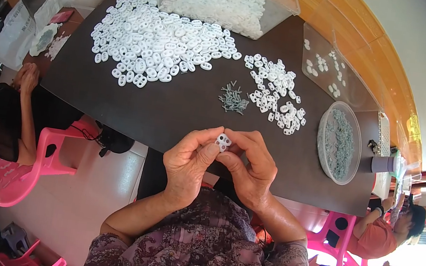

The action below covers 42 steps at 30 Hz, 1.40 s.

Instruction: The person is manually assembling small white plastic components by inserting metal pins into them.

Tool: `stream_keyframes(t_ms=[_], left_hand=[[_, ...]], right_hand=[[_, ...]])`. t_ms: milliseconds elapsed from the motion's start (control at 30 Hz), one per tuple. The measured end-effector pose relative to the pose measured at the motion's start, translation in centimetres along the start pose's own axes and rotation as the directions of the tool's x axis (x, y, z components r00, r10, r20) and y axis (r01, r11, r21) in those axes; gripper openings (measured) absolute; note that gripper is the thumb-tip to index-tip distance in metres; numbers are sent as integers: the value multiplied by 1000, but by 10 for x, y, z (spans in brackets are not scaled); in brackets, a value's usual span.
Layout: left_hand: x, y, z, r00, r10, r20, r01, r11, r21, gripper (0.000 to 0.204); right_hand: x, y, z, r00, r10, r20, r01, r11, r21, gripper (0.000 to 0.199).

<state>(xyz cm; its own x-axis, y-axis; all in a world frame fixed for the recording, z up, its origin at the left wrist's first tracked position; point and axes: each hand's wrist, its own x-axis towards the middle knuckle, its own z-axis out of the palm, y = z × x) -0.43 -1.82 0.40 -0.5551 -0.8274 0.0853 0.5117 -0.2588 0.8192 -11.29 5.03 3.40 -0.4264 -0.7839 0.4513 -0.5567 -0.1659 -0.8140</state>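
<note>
Between the fingertips of both hands, just past the table's near edge, is a small white plastic piece with round holes [223,142]. My left hand [186,167] pinches it from one side with thumb and forefinger. My right hand [252,170] grips its other side, fingers curled. The fingertips partly cover the piece. Beyond the hands lies a little heap of grey screws [233,99]. To its right spreads a pile of small white plastic pieces [273,90]. A much larger pile of white oval pieces with two holes [155,43] covers the far left of the dark table.
A clear bin of white pieces [282,5] stands at the back. On the right are a round tub of grey screws [321,144], a clear tray with scattered white pieces [312,87] and a grey-lidded container [382,164]. People sit at both sides on pink chairs [37,163].
</note>
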Motion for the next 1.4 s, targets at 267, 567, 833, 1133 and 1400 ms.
stream_keyframes(t_ms=[267,567,833,1133,1400], left_hand=[[-2,-5,-4,997,79,23,-80,994,70,29],[-2,-14,-6,983,183,24,-185,975,127,25],[0,-13,0,972,234,-12,-227,952,207,21],[-5,-10,3,983,176,-48,-172,982,82,22],[-8,-16,2,951,310,0,-302,928,219,24]], right_hand=[[-1,2,8,987,-148,-59,139,981,-132,30],[-3,3,16,960,-266,-91,235,936,-262,31],[-5,8,21,956,-273,-106,237,935,-264,32],[-7,5,22,959,-252,-133,221,951,-215,26],[-10,6,27,937,-313,-156,260,922,-286,23]])
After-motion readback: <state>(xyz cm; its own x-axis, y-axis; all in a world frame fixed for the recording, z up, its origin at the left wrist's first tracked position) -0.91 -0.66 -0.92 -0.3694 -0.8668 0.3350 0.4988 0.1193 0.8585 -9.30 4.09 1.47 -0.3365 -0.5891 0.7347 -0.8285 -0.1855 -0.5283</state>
